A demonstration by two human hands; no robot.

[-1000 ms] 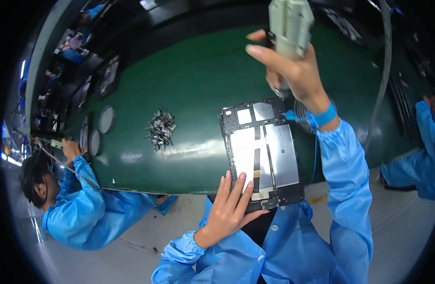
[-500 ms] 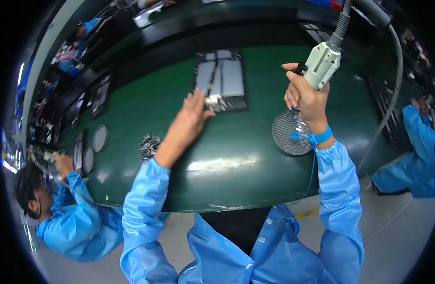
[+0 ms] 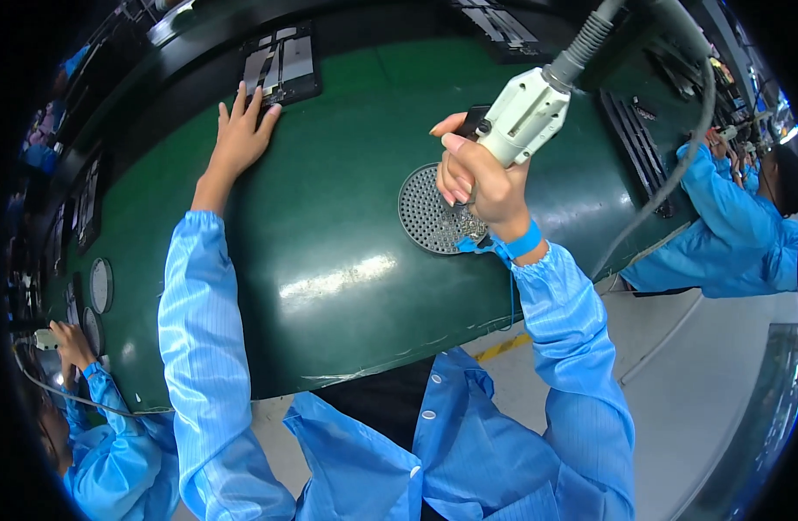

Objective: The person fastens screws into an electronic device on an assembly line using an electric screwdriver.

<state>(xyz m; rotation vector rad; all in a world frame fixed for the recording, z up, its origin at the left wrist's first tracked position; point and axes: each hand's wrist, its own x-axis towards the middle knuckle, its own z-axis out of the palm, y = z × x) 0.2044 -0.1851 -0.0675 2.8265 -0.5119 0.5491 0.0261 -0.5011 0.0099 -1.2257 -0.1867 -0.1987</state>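
Note:
My left hand lies with spread fingers at the near edge of an opened tablet-like device, a dark frame with pale grey battery blocks inside. It grips nothing; the fingertips seem to touch the device's near edge. My right hand is wrapped round a pale green-white electric screwdriver, whose grey cable sleeve runs up to the upper right. Under that hand is a round dark tray with a grid of holes, and small screws lie on it. The screwdriver's tip is hidden by my hand.
More opened devices lie along the far edge of the green table. Long dark strips rest at the right, near a hanging cable. Co-workers in blue sleeves sit on both sides. Two round trays are at the left.
The device has shifted away towards the far edge and left, my left hand following with fingers now spread. The view has turned. My right hand still holds the screwdriver over the tray.

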